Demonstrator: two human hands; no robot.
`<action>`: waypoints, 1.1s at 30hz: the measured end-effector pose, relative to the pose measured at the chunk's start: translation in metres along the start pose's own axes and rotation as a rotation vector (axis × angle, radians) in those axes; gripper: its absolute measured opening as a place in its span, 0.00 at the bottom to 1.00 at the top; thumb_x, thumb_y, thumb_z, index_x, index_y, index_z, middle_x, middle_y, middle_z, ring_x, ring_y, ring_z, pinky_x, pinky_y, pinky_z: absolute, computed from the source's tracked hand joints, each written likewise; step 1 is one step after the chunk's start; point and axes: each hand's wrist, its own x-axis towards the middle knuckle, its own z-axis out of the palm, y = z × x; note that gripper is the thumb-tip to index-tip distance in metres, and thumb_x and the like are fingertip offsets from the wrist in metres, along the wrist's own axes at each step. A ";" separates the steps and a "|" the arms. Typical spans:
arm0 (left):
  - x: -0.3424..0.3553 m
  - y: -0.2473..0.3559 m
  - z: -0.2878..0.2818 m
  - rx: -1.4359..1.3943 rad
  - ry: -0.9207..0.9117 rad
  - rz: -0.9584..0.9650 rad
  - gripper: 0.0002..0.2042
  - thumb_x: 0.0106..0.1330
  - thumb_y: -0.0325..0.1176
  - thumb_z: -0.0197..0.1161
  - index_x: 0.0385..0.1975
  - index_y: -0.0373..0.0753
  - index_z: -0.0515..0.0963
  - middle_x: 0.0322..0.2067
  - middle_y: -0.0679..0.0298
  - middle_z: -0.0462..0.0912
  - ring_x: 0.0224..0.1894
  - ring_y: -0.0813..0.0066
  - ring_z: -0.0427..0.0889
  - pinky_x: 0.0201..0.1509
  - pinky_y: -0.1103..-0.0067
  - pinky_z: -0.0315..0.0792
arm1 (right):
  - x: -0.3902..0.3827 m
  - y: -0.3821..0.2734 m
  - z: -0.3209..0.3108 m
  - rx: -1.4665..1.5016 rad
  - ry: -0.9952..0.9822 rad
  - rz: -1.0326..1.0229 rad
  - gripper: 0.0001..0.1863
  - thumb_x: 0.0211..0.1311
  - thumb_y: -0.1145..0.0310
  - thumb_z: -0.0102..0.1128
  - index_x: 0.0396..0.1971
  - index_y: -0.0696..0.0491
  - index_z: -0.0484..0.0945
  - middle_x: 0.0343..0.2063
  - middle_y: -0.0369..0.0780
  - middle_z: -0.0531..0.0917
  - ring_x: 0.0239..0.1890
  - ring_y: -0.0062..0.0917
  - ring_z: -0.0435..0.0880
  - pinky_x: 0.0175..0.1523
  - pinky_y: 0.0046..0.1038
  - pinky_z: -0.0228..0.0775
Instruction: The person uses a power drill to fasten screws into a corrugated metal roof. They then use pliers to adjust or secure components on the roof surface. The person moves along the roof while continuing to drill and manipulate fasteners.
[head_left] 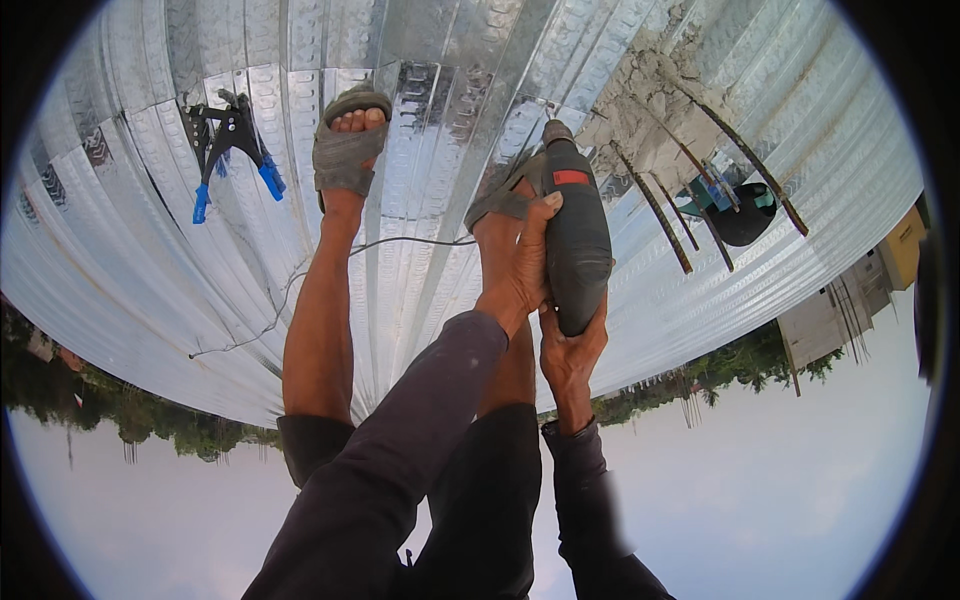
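A dark power drill (578,235) with a red patch on its side points away from me, its chuck above the corrugated metal decking (440,140). Whether the bit touches the metal I cannot tell. My left hand (522,262) is closed around the drill's left side, thumb lying along the body. Lower down, my right hand (573,358) grips the drill's rear end, with part of its fingers hidden behind the tool. On the decking to the left lies a black plier-like tool (232,145) with blue grips.
My sandalled feet (350,150) stand on the ribbed decking. A thin cable (410,239) runs behind my legs. At right, rusty rebar (735,150) sticks up from rough concrete (650,110), beside a dark round object (745,215). Trees (130,410) show past the decking's edge.
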 end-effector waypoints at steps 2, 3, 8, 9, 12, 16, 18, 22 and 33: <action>-0.005 -0.007 0.004 -0.013 -0.027 -0.051 0.33 0.60 0.54 0.67 0.54 0.34 0.69 0.39 0.56 0.78 0.36 0.61 0.86 0.42 0.54 0.88 | -0.009 0.009 -0.007 0.038 -0.024 0.019 0.44 0.59 0.71 0.73 0.71 0.65 0.58 0.51 0.55 0.83 0.47 0.39 0.87 0.53 0.37 0.77; -0.008 -0.009 0.006 -0.026 -0.037 -0.076 0.33 0.60 0.55 0.67 0.55 0.34 0.69 0.39 0.56 0.77 0.37 0.61 0.86 0.43 0.54 0.88 | -0.014 0.011 -0.011 0.041 -0.038 0.026 0.44 0.59 0.71 0.73 0.71 0.65 0.58 0.51 0.55 0.83 0.46 0.38 0.87 0.52 0.36 0.78; -0.039 -0.028 -0.002 -0.021 -0.016 -0.157 0.36 0.59 0.60 0.66 0.56 0.37 0.68 0.41 0.57 0.76 0.40 0.62 0.85 0.50 0.51 0.85 | -0.038 -0.001 -0.032 0.006 -0.066 -0.005 0.44 0.60 0.68 0.73 0.71 0.65 0.58 0.48 0.54 0.84 0.44 0.35 0.87 0.49 0.33 0.78; -0.047 -0.028 -0.002 0.007 -0.001 -0.169 0.36 0.59 0.61 0.66 0.56 0.37 0.68 0.41 0.58 0.76 0.41 0.62 0.85 0.52 0.50 0.84 | -0.045 -0.005 -0.037 0.011 -0.069 0.002 0.43 0.60 0.68 0.73 0.71 0.65 0.58 0.47 0.53 0.84 0.44 0.34 0.87 0.49 0.33 0.78; -0.072 -0.025 -0.001 0.073 0.035 -0.193 0.36 0.60 0.64 0.65 0.55 0.38 0.70 0.42 0.58 0.77 0.45 0.64 0.84 0.53 0.55 0.82 | -0.067 -0.030 -0.052 0.063 -0.124 0.176 0.42 0.61 0.66 0.72 0.70 0.65 0.60 0.44 0.51 0.86 0.42 0.33 0.87 0.48 0.32 0.78; -0.120 -0.003 0.010 0.203 0.048 -0.267 0.34 0.65 0.66 0.60 0.54 0.40 0.74 0.47 0.59 0.81 0.50 0.66 0.82 0.52 0.65 0.80 | -0.086 -0.087 -0.076 0.210 -0.184 0.291 0.43 0.61 0.66 0.71 0.73 0.56 0.59 0.52 0.53 0.85 0.56 0.43 0.86 0.59 0.38 0.77; -0.156 0.027 0.027 0.401 0.021 -0.371 0.33 0.69 0.64 0.59 0.56 0.38 0.73 0.49 0.57 0.81 0.52 0.64 0.82 0.55 0.67 0.77 | -0.098 -0.105 -0.082 0.274 -0.157 0.255 0.43 0.60 0.67 0.71 0.73 0.56 0.59 0.52 0.53 0.85 0.55 0.42 0.86 0.58 0.37 0.77; -0.211 0.103 0.028 0.967 0.120 -0.389 0.32 0.73 0.55 0.59 0.57 0.26 0.72 0.45 0.50 0.84 0.50 0.57 0.85 0.61 0.67 0.74 | -0.124 -0.131 -0.086 0.304 -0.088 0.187 0.43 0.60 0.66 0.71 0.73 0.58 0.59 0.49 0.54 0.85 0.51 0.42 0.87 0.56 0.37 0.77; -0.422 0.312 -0.125 1.201 0.868 0.275 0.26 0.69 0.48 0.63 0.57 0.34 0.74 0.41 0.53 0.86 0.36 0.66 0.86 0.42 0.71 0.77 | -0.183 -0.095 -0.067 0.320 -0.045 0.292 0.40 0.59 0.68 0.72 0.70 0.59 0.64 0.36 0.43 0.86 0.32 0.25 0.82 0.41 0.28 0.75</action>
